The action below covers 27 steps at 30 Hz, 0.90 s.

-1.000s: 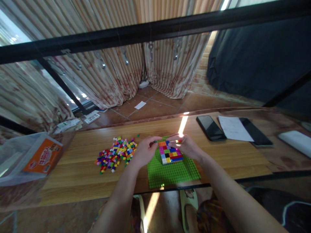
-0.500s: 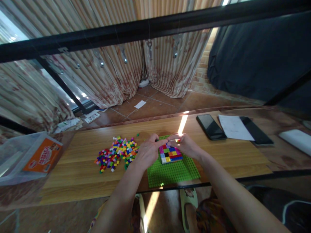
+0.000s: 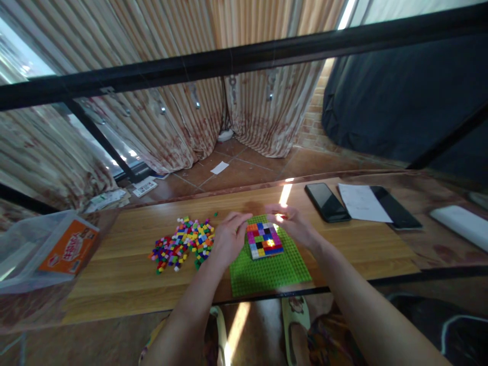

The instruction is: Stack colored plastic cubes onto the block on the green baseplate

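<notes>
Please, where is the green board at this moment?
In the head view, below centre, the green board lies on the table, right of the loose bricks, beneath the colourful brick square.

A black phone (image 3: 327,202) lies on the table (image 3: 129,284), toward its right end. Beside it, a white sheet of paper (image 3: 360,202) partly covers a dark, flat device (image 3: 400,211). A clear plastic box (image 3: 23,249) with an orange label (image 3: 68,246) sits at the left end. Behind the table, patterned curtains (image 3: 183,122) hang to the tiled floor (image 3: 255,173), where a small white slip (image 3: 220,168) lies
</notes>
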Each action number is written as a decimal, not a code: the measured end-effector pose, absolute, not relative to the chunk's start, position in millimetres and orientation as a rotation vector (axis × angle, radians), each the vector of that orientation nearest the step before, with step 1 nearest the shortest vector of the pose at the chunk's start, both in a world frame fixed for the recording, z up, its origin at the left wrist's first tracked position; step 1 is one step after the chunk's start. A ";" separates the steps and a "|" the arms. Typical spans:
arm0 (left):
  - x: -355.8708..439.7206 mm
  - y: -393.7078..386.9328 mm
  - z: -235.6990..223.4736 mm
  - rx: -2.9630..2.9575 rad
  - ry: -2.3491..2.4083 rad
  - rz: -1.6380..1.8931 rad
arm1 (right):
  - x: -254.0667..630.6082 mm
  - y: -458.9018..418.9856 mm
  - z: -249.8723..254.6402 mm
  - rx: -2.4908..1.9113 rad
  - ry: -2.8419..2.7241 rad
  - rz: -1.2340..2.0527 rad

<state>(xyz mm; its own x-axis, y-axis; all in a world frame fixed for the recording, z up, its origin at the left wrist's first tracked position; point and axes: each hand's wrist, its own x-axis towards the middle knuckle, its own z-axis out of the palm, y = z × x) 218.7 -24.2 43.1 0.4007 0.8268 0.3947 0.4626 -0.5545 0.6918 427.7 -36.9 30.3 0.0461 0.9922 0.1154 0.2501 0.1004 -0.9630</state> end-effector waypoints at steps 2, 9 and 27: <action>218.7 -20.9 44.2 1.952 1.147 1.100 | 428.0 -38.1 35.6 -1.306 -1.313 0.904; 237.4 -22.7 43.8 1.274 1.090 1.103 | 407.4 -49.1 47.6 -1.230 -1.458 0.763; 253.1 -28.9 52.6 1.200 1.035 1.032 | 410.6 -53.1 46.6 -1.252 -1.618 0.691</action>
